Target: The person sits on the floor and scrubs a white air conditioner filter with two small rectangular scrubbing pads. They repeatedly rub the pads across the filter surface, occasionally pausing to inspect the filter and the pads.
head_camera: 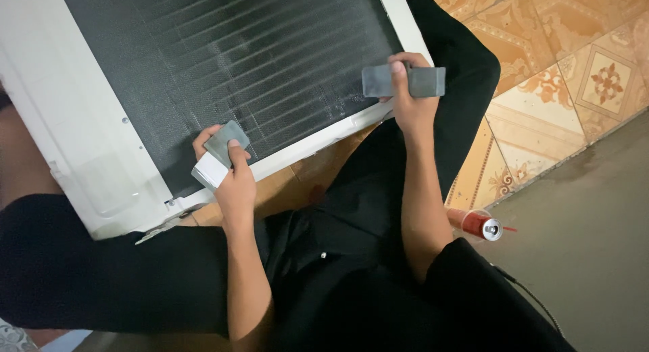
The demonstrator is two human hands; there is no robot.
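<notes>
Grey pad (403,81) in right hand (410,105), at coil panel (223,61) edge.

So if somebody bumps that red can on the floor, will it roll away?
Probably. The red spray can lies on its side on the floor, and its round body would likely roll. Its thin red straw sticking out might stop it sooner. It looks small, so likely light.

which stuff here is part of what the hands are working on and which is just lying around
In use:
left hand holding small grey-and-white block
right hand holding grey rectangular pad
dark finned coil panel in white casing

Lying about:
red spray can on floor
</notes>
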